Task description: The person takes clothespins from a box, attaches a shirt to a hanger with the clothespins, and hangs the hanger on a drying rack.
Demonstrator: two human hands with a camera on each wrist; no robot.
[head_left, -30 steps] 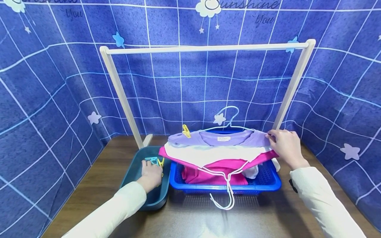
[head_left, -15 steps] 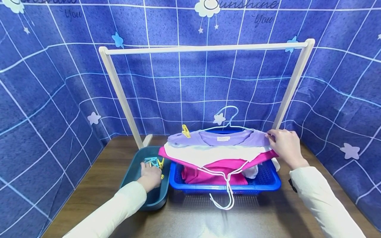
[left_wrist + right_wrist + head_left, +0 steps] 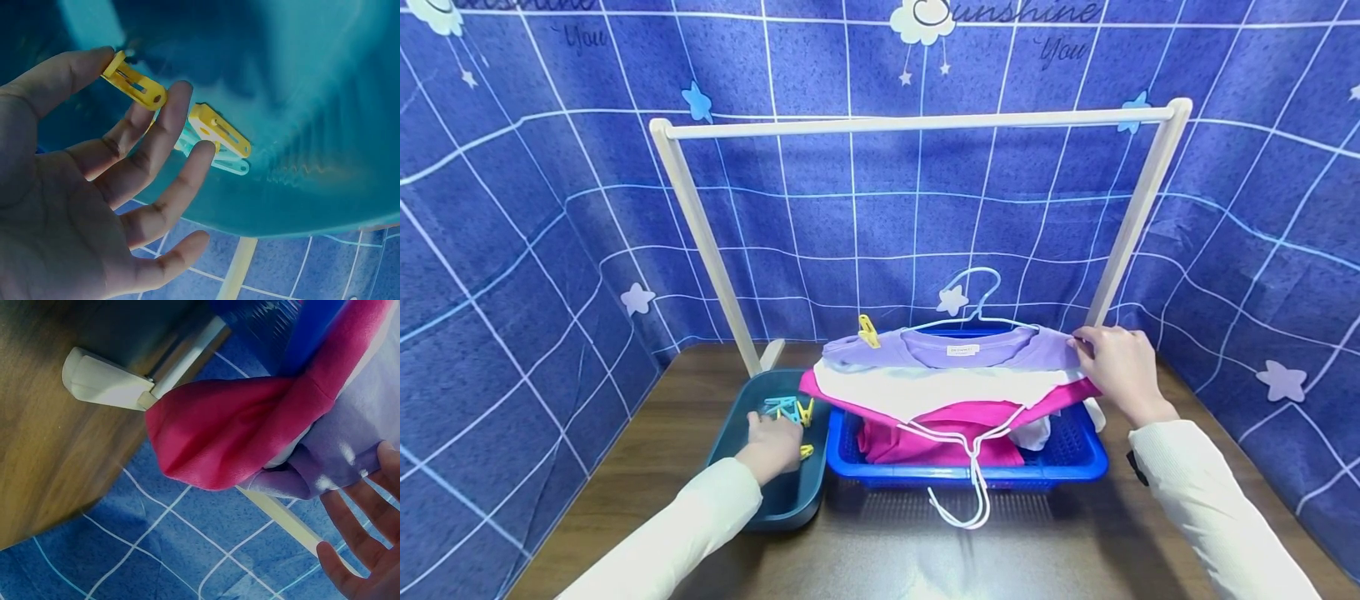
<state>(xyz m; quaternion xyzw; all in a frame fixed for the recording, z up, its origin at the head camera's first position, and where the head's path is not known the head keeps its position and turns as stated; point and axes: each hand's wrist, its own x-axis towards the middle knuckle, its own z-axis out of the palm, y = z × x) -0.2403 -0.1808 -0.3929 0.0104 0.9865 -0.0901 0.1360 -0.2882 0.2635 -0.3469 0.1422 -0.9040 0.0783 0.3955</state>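
Observation:
My left hand (image 3: 773,443) is inside the dark teal bin (image 3: 724,446). In the left wrist view, thumb and fingers pinch a yellow clothespin (image 3: 133,82) by its ends. Another yellow clothespin (image 3: 220,129) and light blue clothespins (image 3: 232,164) lie in the bin beyond the fingertips. My right hand (image 3: 1118,368) pinches the right shoulder of a purple shirt (image 3: 887,343), on a light blue hanger (image 3: 979,313). One yellow clothespin (image 3: 868,332) is clipped at that shirt's left shoulder. Beneath lie a white garment (image 3: 880,385) and a pink garment (image 3: 842,398).
A blue basket (image 3: 966,473) with more pink and white cloth stands under the garments. White hanger hooks (image 3: 976,500) stick out over its front rim. Behind rises a pale clothes rack (image 3: 917,122). A blue patterned curtain (image 3: 820,225) surrounds the wooden table (image 3: 647,433).
My left hand has drawn back slightly toward me and to the left inside the bin, uncovering more of the clothespins there. The right hand and the garments stay put.

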